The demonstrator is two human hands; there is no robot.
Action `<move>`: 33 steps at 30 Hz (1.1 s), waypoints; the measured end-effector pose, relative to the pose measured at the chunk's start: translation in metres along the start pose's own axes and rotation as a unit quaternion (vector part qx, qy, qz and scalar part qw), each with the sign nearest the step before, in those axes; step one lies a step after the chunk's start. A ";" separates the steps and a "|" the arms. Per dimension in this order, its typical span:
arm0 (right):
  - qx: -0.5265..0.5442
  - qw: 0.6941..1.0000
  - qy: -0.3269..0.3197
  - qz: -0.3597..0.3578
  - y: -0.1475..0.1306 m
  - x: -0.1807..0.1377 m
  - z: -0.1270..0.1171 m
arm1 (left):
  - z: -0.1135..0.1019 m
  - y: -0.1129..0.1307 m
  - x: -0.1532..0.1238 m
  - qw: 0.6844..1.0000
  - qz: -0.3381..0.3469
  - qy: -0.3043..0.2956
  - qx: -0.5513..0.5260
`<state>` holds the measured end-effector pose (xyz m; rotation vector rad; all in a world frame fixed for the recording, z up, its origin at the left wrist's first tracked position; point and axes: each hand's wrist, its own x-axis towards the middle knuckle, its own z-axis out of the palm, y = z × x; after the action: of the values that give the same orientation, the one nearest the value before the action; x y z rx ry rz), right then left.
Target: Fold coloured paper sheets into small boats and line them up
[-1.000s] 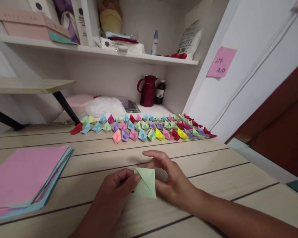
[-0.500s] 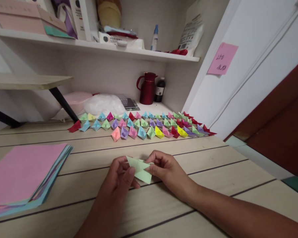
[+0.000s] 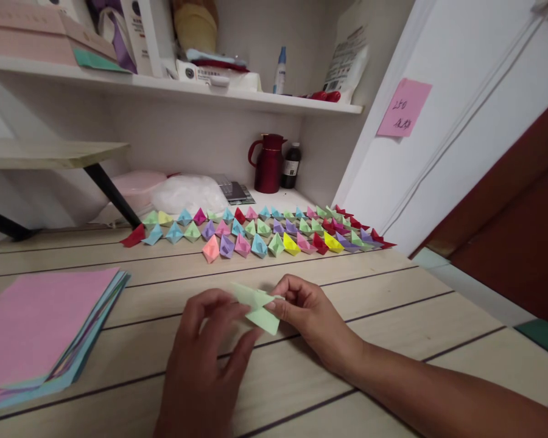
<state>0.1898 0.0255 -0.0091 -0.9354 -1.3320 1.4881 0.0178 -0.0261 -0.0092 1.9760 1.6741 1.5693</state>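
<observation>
The surface (image 3: pixel 379 289), pale and crossed by dark lines, spreads under both hands. Rows of folded boats (image 3: pixel 259 245) in many colours stand across its far part, well apart from the hands. The right forearm (image 3: pixel 429 389) comes in from the lower right corner and slants up and leftward over the surface. A stack (image 3: pixel 45 322) of coloured sheets, pink on top, lies at the left, apart from the left hand (image 3: pixel 205 353).

That hand rises from the bottom edge with its back to the camera; its fingers are spread and bent rightward, the thumb held away from them and pointing up to the right. The fingers are blurred, and I cannot tell whether their tips touch the paper (image 3: pixel 265 319). The right hand (image 3: pixel 315 316) is tighter: thumb and forefinger pinch the paper's right part, the other fingers curled in.

The paper, light green and folded, sits between the hands, nearer the camera than the boats, tilted down toward its right corner.
</observation>
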 end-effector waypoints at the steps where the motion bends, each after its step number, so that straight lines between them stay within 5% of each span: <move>1: -0.017 1.000 0.000 -0.007 -0.001 -0.001 0.000 | 0.000 0.000 -0.001 0.999 0.038 -0.013 0.020; 4: -0.094 0.995 0.001 -0.034 -0.004 -0.005 0.001 | 0.003 -0.001 -0.002 0.998 0.049 -0.029 0.026; 11: -0.226 0.965 0.000 -0.132 -0.012 -0.013 0.003 | 0.005 -0.004 0.004 0.990 -0.107 -0.044 -0.087; 17: -0.208 0.967 -0.009 -0.145 -0.009 -0.012 -0.001 | 0.008 -0.003 0.003 0.927 -0.228 -0.102 -0.281; 21: -0.188 0.971 -0.026 -0.142 -0.009 -0.013 0.000 | 0.008 0.008 0.006 0.879 -0.318 -0.086 -0.344; 27: -0.135 0.983 -0.043 -0.115 -0.010 -0.014 0.002 | 0.006 0.016 0.007 0.864 -0.346 -0.062 -0.359; 33: -0.091 0.991 -0.032 -0.092 -0.008 -0.013 0.003 | 0.003 0.016 0.004 0.884 -0.336 -0.055 -0.322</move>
<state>0.1922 0.0127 -0.0016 -0.8583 -1.5777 1.2817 0.0294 -0.0277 0.0020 0.9835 1.3197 1.4253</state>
